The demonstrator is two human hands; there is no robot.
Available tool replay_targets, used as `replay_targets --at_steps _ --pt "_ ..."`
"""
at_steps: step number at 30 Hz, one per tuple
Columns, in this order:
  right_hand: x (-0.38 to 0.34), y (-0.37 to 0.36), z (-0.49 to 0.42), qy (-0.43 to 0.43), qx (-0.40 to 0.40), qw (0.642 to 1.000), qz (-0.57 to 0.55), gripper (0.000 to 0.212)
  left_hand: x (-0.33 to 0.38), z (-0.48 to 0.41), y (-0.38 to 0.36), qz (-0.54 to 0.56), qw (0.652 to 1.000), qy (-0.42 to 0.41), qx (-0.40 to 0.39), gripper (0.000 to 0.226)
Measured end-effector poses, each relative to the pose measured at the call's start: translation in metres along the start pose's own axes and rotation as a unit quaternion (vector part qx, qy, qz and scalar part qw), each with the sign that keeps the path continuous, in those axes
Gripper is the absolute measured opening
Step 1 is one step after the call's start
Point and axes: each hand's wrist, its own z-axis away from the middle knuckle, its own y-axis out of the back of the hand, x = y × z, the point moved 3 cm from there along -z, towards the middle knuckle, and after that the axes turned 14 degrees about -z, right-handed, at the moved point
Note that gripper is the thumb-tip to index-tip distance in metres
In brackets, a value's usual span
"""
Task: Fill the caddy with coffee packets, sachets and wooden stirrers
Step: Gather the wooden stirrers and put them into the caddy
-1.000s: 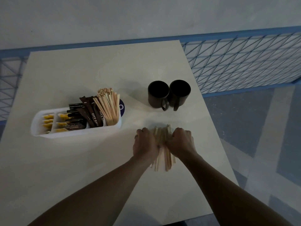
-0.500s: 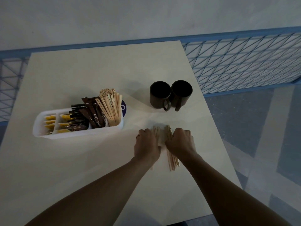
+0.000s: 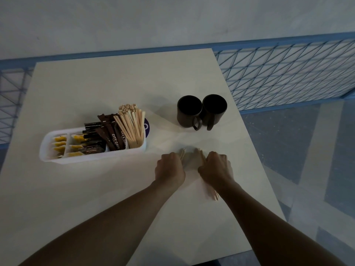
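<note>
At lower centre, the left hand (image 3: 170, 169) and right hand (image 3: 216, 169) each clench some blurred loose stirrers (image 3: 214, 194) on the table (image 3: 96, 189). Light, stiff and slippery, they likely need pinching mid-length. At centre left, the white caddy (image 3: 92, 157) holds packets, sachets and stirrers; 2 mugs (image 3: 201, 112) lie beyond.

Matt white plastic caddy (image 3: 92, 158); pale wooden stirrers (image 3: 132, 127); glossy brown packets (image 3: 113, 133); smooth matt table (image 3: 107, 85).

Two bare forearms enter from bottom edge, no sleeves in view. Left hand (image 3: 170, 168) and right hand (image 3: 216, 169): no gloves or watch seen. Too dim and blurred to tell finger detail.
</note>
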Motion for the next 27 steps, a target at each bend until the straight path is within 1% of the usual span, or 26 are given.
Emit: replay_targets --at_steps 7,9,13,17,22,27 --pt "-0.005 -0.002 0.001 0.006 -0.015 1.000 0.001 0.019 -0.005 -0.006 -0.005 0.016 0.999 0.027 -0.030 0.033" --pt "-0.005 -0.003 0.001 0.011 -0.016 1.000 0.002 0.017 -0.006 -0.005 -0.006 0.016 0.999 0.027 -0.034 0.035" --pt "-0.006 0.000 0.000 0.011 -0.025 1.000 -0.012 0.014 -0.007 0.000 -0.008 0.007 1.000 0.013 -0.015 0.031" --pt "-0.006 0.004 -0.002 0.023 -0.045 0.998 -0.031 0.014 -0.009 0.002 -0.005 0.021 1.000 -0.001 0.013 0.028" --pt "-0.003 0.005 -0.009 0.028 -0.045 0.997 -0.051 0.012 -0.014 0.000 -0.001 0.036 0.999 -0.014 0.007 0.025" --pt "-0.002 0.006 -0.014 0.032 -0.038 0.997 -0.065 0.026 -0.016 -0.006 0.007 0.043 0.999 -0.015 -0.013 0.026"
